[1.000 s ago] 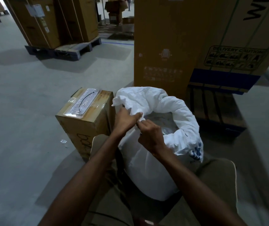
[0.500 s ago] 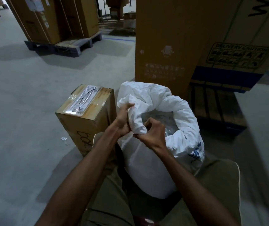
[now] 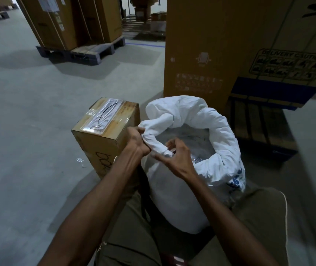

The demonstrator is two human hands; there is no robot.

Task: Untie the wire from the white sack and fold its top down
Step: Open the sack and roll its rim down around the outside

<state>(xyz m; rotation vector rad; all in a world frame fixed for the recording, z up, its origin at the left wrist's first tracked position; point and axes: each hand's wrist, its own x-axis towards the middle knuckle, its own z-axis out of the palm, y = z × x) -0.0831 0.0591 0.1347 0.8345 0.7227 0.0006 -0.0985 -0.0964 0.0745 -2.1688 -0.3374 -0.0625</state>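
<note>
While the white sack (image 3: 180,198) stands upright between the person's knees, its mouth open, the left hand (image 3: 137,142) pinches the near rolled rim to steady it; the right hand (image 3: 178,157) hovers beside it with fingers loosely curled, grasping nothing discernible. No wire visible.

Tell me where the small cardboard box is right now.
In the head view the box stands upright on the floor left of centre, right beside the white sack, just past the left hand.

Head camera, looking forward-down, close over sack (image 3: 182,198).
</note>
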